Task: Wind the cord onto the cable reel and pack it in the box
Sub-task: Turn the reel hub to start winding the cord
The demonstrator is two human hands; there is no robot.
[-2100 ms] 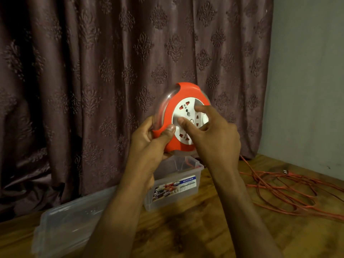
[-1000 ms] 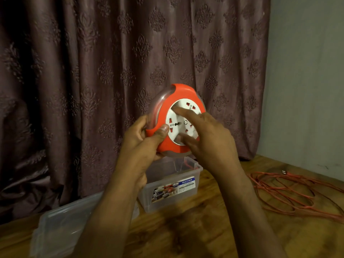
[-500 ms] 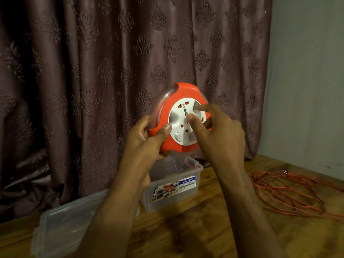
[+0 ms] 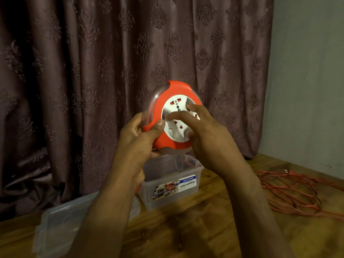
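Reel (image 4: 172, 116) held up in the air above the box (image 4: 170, 181), white socket face toward the camera. Left hand (image 4: 138, 138) grips its left rim, thumb on the orange front. Right hand (image 4: 206, 135) has fingers spread on the white socket disc, thumb at its lower edge. Cord (image 4: 290, 190) lies in loose loops on the wooden table (image 4: 195, 226), right of the box. Clear lid (image 4: 61, 222) sits at left.
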